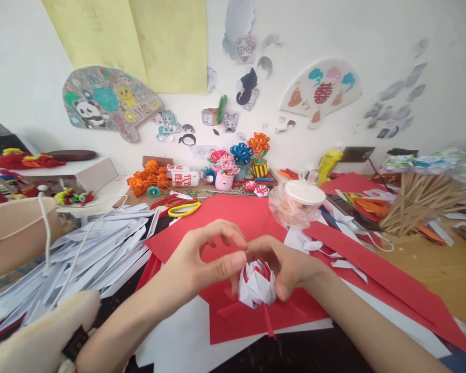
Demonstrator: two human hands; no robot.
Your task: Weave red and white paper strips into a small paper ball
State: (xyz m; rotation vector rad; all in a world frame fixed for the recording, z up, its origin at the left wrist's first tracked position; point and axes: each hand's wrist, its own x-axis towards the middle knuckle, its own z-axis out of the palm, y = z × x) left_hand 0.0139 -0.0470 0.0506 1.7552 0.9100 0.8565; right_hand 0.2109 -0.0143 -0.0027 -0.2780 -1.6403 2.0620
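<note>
Over the red sheets at the centre of the head view is a folded paper flower (257,285), white on the outside with red between its folds. My right hand (285,259) curves around its right side, thumb low against the white folds, and holds it. At the upper left of the flower is my left hand (213,254), its thumb against the edge and its bent fingers around the back, where the tips are partly hidden. Just below the flower lies a narrow folded red paper strip (269,321) on the red paper (233,326).
A heap of folded white paper strips (116,243) lies left, beside a beige bin (15,228). Yellow-handled scissors (184,209), a lidded plastic cup (303,194) and several small flower pots (224,178) stand or lie behind. Wooden sticks (415,202) bundle at right.
</note>
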